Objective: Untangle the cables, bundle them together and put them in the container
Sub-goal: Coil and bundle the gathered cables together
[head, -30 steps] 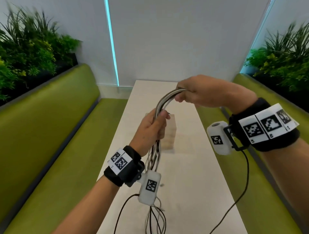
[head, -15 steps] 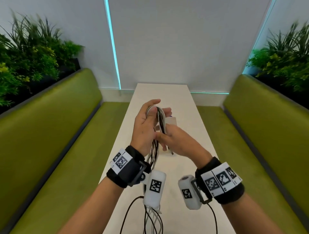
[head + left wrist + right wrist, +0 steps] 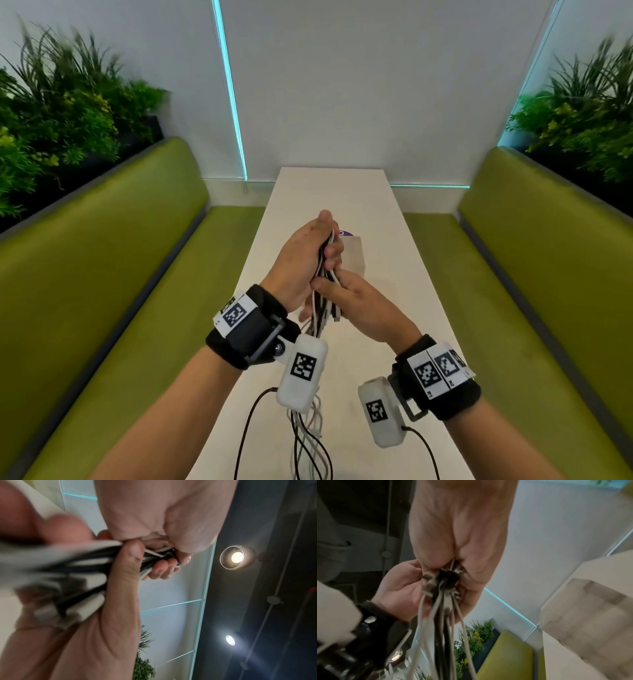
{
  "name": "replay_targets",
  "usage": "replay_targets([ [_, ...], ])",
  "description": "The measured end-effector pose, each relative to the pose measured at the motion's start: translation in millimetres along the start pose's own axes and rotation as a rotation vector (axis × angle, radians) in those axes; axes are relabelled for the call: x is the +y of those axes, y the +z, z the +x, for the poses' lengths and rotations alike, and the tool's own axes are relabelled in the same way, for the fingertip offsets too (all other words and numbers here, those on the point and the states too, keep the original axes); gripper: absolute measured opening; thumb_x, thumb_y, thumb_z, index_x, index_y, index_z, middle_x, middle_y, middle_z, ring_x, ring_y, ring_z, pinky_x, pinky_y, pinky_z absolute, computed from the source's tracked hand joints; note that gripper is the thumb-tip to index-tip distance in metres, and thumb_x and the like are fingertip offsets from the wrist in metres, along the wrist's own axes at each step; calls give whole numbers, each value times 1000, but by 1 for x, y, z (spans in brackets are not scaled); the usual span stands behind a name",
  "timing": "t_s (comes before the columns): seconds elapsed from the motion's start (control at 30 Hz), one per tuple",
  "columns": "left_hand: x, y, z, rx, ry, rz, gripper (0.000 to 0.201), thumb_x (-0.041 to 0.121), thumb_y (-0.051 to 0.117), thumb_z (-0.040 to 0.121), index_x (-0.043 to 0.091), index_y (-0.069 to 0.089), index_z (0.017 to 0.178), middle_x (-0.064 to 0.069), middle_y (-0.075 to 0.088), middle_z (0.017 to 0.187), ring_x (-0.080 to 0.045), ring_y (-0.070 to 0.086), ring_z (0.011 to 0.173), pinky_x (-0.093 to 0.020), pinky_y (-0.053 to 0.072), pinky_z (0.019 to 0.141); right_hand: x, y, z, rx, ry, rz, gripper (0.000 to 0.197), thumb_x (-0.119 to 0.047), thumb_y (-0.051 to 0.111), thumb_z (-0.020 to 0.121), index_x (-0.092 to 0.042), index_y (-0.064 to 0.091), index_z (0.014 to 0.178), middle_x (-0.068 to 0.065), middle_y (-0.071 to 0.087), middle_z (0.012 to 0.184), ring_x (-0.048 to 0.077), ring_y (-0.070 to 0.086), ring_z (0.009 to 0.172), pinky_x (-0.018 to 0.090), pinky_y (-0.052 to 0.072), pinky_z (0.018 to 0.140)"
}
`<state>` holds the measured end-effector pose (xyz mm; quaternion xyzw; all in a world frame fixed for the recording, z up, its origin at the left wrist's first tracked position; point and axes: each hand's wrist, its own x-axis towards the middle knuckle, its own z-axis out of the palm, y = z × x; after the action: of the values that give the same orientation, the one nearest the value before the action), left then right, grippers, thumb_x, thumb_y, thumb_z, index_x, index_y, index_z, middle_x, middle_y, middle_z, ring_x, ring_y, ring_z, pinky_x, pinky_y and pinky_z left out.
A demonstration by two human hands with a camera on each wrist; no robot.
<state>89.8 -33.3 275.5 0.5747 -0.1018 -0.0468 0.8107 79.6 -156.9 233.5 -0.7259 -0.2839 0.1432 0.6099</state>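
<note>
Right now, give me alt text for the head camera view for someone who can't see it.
Two hands hold a bundle of black and white cables above a long white table: the left hand grips it higher, the right hand lower. Green benches flank the table.

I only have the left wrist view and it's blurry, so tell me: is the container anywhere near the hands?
Observer: Yes. In the head view the container stands on the table, just beyond the left hand.
Operator: Any cables in it?
Observer: Not that I can see. The cables are held above the table by both hands, with the right hand gripping them just below the left.
Operator: Any loose ends?
Observer: Yes, long black and white strands hang below the wrists toward the near table edge.
</note>
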Motion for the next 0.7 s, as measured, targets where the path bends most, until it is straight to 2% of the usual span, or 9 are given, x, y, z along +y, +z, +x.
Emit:
replay_targets([
  [0.07, 0, -4, -1, -38, -25, 30, 34, 39, 36, 102, 16, 45, 79, 3, 36, 58, -12, 30, 51, -25, 31, 55, 5, 4, 0, -11, 15, 101, 29, -25, 45, 100, -12, 58, 77, 5, 60, 67, 27, 63, 71, 39, 52, 77],
  [0.17, 1, -6, -1, -74, -47, 72, 36, 42, 36, 101, 15, 46, 80, 4, 34, 57, -11, 30, 50, -21, 33, 52, 10, 7, 2, -60, -1, 195, 31, -34, 48, 95, -23, 60, 69, 3, 50, 61, 18, 55, 58, 37, 51, 70],
  [0.23, 1, -6, -2, -95, -35, 96, 37, 43, 37, 100, 14, 47, 79, 4, 34, 56, -11, 29, 49, -23, 33, 55, 12, 8, 3, -78, -16, 215, 33, -40, 50, 92, -17, 56, 69, 2, 47, 60, 16, 50, 55, 37, 50, 68],
  [0.3, -1, -7, -3, -107, -23, 121, 38, 43, 37, 100, 14, 48, 79, 5, 34, 56, -11, 29, 48, -25, 33, 57, 13, 10, 3, -62, -2, 195, 36, -34, 48, 95, -10, 50, 68, 4, 46, 58, 18, 48, 54, 35, 51, 66],
  [0.47, -4, -7, -4, -102, -5, 155, 38, 42, 36, 101, 14, 48, 79, 5, 35, 55, -11, 31, 48, -26, 35, 58, 13, 14, 2, -37, 30, 200, 32, -26, 45, 95, -8, 46, 69, 4, 42, 56, 18, 44, 51, 30, 49, 60],
  [0.57, -10, -13, -7, -41, 76, 226, 37, 44, 34, 100, 13, 52, 89, 1, 54, 67, -15, 52, 57, -27, 46, 59, 15, 10, 1, 9, 41, 185, 30, -21, 44, 99, -7, 47, 73, 4, 43, 57, 18, 46, 51, 33, 52, 62],
  [0.63, -15, -17, -13, -47, 101, 302, 51, 60, 37, 89, 18, 51, 114, -3, 64, 84, -19, 60, 64, -32, 49, 54, 15, 5, 1, 65, 26, 193, 28, -23, 45, 99, -6, 52, 79, 2, 51, 60, 17, 55, 56, 40, 55, 70],
  [0.67, -19, -18, -17, -75, 77, 316, 71, 73, 40, 77, 20, 45, 124, -1, 63, 84, -18, 57, 60, -31, 48, 52, 15, 2, 1, 92, 10, 220, 27, -26, 46, 98, -8, 57, 82, 2, 56, 63, 18, 60, 61, 41, 56, 72],
  [0.7, -25, -18, -20, -89, 27, 290, 93, 85, 44, 61, 20, 40, 128, 1, 60, 79, -14, 55, 57, -30, 47, 54, 14, 0, 0, 114, -8, 262, 27, -28, 47, 97, -12, 62, 81, 3, 60, 67, 19, 62, 65, 40, 56, 71],
])
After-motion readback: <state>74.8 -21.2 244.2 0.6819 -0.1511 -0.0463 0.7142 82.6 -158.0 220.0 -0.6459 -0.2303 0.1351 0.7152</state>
